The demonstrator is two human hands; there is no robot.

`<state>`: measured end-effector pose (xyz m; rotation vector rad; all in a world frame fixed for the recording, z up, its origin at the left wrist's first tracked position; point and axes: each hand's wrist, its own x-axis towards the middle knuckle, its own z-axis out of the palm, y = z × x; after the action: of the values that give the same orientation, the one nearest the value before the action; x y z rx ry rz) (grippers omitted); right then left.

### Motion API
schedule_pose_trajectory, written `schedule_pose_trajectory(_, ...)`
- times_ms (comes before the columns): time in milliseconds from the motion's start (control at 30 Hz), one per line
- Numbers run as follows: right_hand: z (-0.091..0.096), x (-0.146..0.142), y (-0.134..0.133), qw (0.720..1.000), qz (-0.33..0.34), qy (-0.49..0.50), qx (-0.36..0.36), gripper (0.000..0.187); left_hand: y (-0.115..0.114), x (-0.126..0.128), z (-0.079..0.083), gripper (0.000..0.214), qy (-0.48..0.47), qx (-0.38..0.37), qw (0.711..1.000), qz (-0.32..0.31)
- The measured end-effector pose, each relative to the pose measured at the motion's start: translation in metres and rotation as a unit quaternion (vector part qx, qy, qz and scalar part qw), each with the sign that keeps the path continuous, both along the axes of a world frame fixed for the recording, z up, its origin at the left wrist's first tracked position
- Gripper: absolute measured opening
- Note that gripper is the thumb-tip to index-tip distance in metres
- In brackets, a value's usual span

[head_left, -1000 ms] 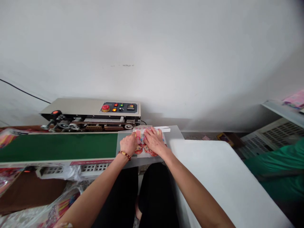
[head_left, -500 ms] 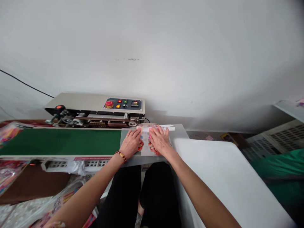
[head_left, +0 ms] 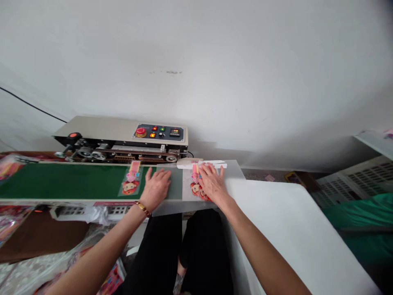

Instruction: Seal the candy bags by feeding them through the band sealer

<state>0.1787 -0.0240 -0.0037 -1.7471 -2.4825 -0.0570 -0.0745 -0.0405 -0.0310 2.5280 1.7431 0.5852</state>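
A small clear packet with a pink cartoon figure point(head_left: 130, 182) lies on the green conveyor belt point(head_left: 67, 182) of a band sealing machine point(head_left: 123, 141). My left hand point(head_left: 157, 188) rests flat and open at the belt's right end, just right of that packet. My right hand point(head_left: 211, 182) lies flat with fingers spread on a stack of similar packets point(head_left: 195, 186) on the grey feed plate point(head_left: 172, 205). The stack is mostly hidden under the hand.
The machine's control panel point(head_left: 159, 132) with a red button sits behind the belt. A white table point(head_left: 291, 229) stretches to the right, with a white crate point(head_left: 353, 176) and green cloth point(head_left: 359, 221) beyond. Bags of colourful packets point(head_left: 18, 233) lie lower left.
My left hand slid one packet leftward off the stack onto the green belt and let it go. My right hand stayed on the stack.
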Motion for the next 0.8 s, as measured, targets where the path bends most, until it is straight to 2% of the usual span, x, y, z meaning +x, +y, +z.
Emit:
schedule_pose_trajectory(133, -0.001, -0.002, -0.001, 1.0, 0.005, -0.006, -0.013, 0.039, 0.002, 0.068, -0.001, 0.043, -0.032, -0.005, 0.995, -0.096)
schedule_pose_trajectory(233, -0.002, -0.002, 0.0, 1.0, 0.0, -0.005, -0.017, 0.04, 0.005, 0.089, -0.005, 0.048, -0.011, -0.008, 0.995, -0.104)
schedule_pose_trajectory(300, -0.003, 0.002, 0.0, 1.0, -0.007, 0.001, -0.003, 0.039, 0.005, 0.085, -0.006, 0.048, 0.01, -0.006, 0.996, -0.088)
schedule_pose_trajectory(433, -0.006, 0.008, -0.001, 1.0, -0.007, 0.015, 0.016, 0.037, 0.003, 0.059, -0.001, 0.045, 0.024, -0.016, 0.998, -0.047)
schedule_pose_trajectory(500, -0.006, 0.009, -0.001, 0.999, -0.016, 0.026, 0.022, 0.037, 0.006, 0.05, 0.001, 0.045, 0.017, -0.02, 0.999, -0.046)
schedule_pose_trajectory(667, -0.008, 0.014, -0.007, 0.998, -0.026, 0.022, 0.045, 0.038, 0.017, 0.048, -0.002, 0.053, 0.008, -0.021, 0.996, -0.082)
schedule_pose_trajectory(800, -0.01, 0.008, -0.009, 0.999, -0.003, 0.009, 0.038, 0.038, 0.018, 0.041, -0.006, 0.056, 0.024, -0.031, 0.998, -0.053)
